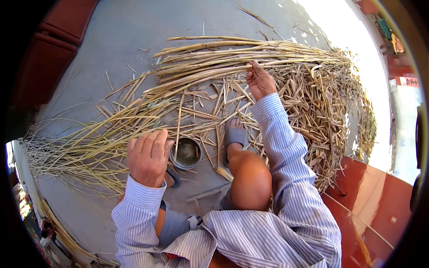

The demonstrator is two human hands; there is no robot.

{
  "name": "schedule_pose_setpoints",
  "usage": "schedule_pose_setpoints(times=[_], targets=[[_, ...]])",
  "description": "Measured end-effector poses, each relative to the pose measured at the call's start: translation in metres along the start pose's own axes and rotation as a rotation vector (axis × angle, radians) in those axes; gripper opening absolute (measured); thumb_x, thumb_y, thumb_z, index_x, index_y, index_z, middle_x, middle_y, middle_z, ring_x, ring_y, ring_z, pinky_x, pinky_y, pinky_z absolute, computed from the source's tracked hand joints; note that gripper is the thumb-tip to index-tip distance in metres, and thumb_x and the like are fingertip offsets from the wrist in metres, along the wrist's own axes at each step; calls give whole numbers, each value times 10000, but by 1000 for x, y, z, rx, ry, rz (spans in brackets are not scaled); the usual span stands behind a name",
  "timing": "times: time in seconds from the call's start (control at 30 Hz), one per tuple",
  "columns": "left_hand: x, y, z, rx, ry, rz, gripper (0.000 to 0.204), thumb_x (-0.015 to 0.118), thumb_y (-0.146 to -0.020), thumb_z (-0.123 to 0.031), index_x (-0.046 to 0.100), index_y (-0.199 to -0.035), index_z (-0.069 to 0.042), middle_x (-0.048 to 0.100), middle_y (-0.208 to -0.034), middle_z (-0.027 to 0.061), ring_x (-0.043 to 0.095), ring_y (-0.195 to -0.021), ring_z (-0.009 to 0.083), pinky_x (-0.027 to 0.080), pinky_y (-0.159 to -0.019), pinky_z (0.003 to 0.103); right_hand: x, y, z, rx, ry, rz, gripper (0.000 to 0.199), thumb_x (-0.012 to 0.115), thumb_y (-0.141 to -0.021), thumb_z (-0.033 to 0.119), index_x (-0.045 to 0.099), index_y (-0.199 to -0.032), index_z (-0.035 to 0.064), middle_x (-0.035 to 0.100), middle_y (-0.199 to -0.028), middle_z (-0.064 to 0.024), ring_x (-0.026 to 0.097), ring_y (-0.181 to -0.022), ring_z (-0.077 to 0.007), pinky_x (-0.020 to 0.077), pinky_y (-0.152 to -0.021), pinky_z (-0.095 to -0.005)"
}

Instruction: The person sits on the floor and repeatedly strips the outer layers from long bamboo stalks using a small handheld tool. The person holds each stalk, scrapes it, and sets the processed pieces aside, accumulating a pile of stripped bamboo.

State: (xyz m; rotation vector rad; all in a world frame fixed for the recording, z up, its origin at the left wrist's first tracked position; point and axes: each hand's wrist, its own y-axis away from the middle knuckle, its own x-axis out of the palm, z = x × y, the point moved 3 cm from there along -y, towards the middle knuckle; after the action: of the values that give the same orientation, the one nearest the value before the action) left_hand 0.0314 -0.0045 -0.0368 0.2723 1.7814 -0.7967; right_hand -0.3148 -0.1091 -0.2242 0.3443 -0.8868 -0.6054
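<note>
The right hand [260,84] is seemingly pinching a stalk [225,71] at the near edge of a bundle [243,55] lying crosswise ahead; the left hand [148,157] is hanging apart, farther back, its hold unclear

Two bare hands [149,158] and two grey sandals [237,136] show. Mid-frame sits one round grey basin [184,167]; long tan stalks [206,69] defy counting.
</note>
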Motion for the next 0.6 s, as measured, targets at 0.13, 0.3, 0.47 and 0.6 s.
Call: schedule_pose_setpoints(times=[0.13,0.3,0.47,0.6], targets=[[-28,-26,-23,102,-190,-271,393,772,-754,-201,640,-1102,-73,664,-1058,25,614,-954,189,421,-799,348,46,85,12,37,70,193,106,678,-878,84,618,-963,64,681,-860,-54,672,-773,-141,540,-592,-214],[-43,-54,-22,147,-279,-150,328,729,-767,-234,663,-1039,-63,690,-964,53,628,-909,216,423,-776,365,94,176,23,126,247,276,125,649,-912,145,591,-989,66,670,-876,-51,680,-785,-161,552,-615,-240],[-69,-42,1,39,-39,-142,162,709,-779,-224,692,-879,-98,673,-764,57,623,-708,223,426,-650,380,81,184,55,84,271,224,166,587,-955,182,599,-976,18,659,-872,-87,665,-773,-166,556,-626,-236],[-81,-34,6,-149,294,-165,212,737,-779,-302,682,-790,-97,666,-736,62,619,-725,241,415,-648,372,89,189,73,-2,263,236,154,607,-943,184,603,-943,29,663,-828,-75,659,-751,-157,545,-610,-226]])
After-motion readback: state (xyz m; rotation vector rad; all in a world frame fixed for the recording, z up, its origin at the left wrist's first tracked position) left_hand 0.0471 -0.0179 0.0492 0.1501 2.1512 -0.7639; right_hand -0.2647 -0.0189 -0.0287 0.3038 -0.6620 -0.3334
